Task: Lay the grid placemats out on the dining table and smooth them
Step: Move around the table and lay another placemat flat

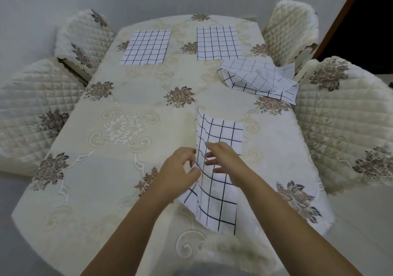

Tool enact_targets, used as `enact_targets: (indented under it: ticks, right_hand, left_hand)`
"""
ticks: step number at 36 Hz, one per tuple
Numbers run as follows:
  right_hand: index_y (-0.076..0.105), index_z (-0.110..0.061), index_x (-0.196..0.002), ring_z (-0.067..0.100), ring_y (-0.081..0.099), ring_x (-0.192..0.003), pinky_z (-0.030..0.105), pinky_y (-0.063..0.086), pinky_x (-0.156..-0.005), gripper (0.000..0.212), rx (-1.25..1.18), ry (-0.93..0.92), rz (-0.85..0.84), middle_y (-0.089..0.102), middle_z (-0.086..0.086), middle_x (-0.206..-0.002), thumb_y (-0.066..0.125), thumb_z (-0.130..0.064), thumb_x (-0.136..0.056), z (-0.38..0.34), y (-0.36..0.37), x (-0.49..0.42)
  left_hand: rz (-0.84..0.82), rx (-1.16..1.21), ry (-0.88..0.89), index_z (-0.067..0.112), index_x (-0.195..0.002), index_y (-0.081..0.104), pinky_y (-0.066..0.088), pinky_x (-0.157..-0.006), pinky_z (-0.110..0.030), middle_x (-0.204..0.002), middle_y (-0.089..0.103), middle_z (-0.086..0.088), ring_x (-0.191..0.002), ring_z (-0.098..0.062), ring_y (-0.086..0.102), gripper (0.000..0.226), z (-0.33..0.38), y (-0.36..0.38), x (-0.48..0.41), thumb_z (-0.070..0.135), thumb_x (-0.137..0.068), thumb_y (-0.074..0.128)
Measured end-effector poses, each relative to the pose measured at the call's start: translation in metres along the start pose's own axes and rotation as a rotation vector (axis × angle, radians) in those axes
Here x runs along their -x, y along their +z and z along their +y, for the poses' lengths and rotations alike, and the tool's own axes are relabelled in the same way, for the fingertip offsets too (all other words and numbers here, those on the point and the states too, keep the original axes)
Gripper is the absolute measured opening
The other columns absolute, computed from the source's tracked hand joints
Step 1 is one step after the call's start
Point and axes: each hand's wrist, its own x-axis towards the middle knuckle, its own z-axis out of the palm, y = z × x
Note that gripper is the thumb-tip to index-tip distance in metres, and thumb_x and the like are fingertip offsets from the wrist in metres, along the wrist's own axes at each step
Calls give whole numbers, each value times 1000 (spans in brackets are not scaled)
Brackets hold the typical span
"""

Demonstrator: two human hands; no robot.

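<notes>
A white placemat with a black grid (219,135) lies folded lengthwise on the near right part of the dining table (119,178), its near end hanging toward the table's edge. My left hand (179,172) pinches its folded left edge. My right hand (223,158) rests on top of it with fingers spread. Two more grid placemats lie flat at the far end, one left (146,47) and one right (218,42). A crumpled heap of placemats (261,79) sits at the right edge.
The table wears a cream tablecloth with floral embroidery. Quilted cream chairs stand around it: two at the left (36,109) (83,39), two at the right (344,122) (291,29), and one chair back just below me (231,252). A dark doorway is at the upper right.
</notes>
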Motion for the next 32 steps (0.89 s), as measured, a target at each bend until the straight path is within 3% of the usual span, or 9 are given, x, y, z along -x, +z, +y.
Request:
enact_targets:
  ticks: [4, 9, 14, 17, 21, 24, 27, 30, 32]
  right_hand:
    - [37, -15, -112, 18, 59, -91, 34, 48, -80, 44, 44, 12, -28, 61, 6, -104, 53, -48, -87, -13, 15, 4]
    - [36, -13, -79, 15, 41, -57, 24, 34, -50, 14, 64, -14, 53, 40, 1, -68, 47, -15, -88, -27, 23, 6]
    - [33, -13, -69, 14, 25, -52, 26, 24, -49, 21, -71, -252, -36, 27, 0, -59, 42, -1, -84, -45, 37, 12]
    - [42, -14, -64, 12, 37, -52, 23, 33, -51, 26, -252, -337, -115, 40, -2, -56, 46, 0, -86, -55, 34, 20]
    - [60, -10, -87, 17, 65, -66, 25, 55, -61, 17, -527, -310, -204, 68, 6, -76, 46, -2, -91, -49, 22, 20]
    - [58, -11, -79, 16, 62, -57, 21, 51, -52, 20, -484, -211, -116, 65, 3, -64, 45, 0, -90, -24, 15, 12]
    - [46, -12, -68, 12, 41, -46, 18, 36, -41, 22, -235, -64, 8, 44, 2, -56, 44, 2, -84, 9, 9, 0]
    - [60, -5, -81, 19, 56, -62, 23, 46, -54, 22, -93, 66, 88, 59, 10, -74, 41, 4, -83, 40, 2, -9]
    - [61, 0, -84, 26, 58, -75, 29, 48, -63, 23, -53, 154, 149, 63, 18, -86, 39, 3, -83, 58, -3, -14]
  left_hand:
    - [-27, -51, 132, 21, -68, 41, 38, -65, -19, -93, 53, 9, -79, 0, 47, 18, 20, 9, 7, 11, -77, 54]
    - [18, -40, 174, 10, -72, 44, 45, -70, -38, -90, 51, 6, -78, -20, 51, 9, 22, 11, 18, 17, -70, 48]
    - [219, -203, 277, 9, -69, 44, 38, -57, -26, -87, 46, -1, -69, -17, 43, 8, 28, 6, 23, 17, -71, 46]
    - [349, -304, 386, 6, -72, 50, 41, -69, -25, -97, 53, -11, -79, -24, 50, 11, 35, 3, 23, 15, -71, 43]
    - [357, -374, 500, 5, -76, 55, 38, -95, -32, -121, 57, -17, -112, -25, 48, 13, 36, 9, 24, 14, -73, 46]
    - [203, -186, 371, 11, -75, 52, 36, -91, -21, -115, 57, -5, -107, -16, 50, 14, 29, 23, 24, 23, -75, 44]
    - [16, 47, 156, 20, -83, 52, 34, -85, -9, -105, 53, 5, -103, -5, 49, 11, 18, 42, 25, 30, -80, 49]
    - [3, 74, 11, 26, -102, 49, 29, -84, 0, -110, 49, 11, -105, 3, 45, 14, -4, 58, 25, 21, -90, 54]
    - [63, 7, -69, 21, -115, 48, 25, -86, -3, -113, 44, 12, -108, 1, 40, 24, -21, 63, 26, 20, -92, 52]
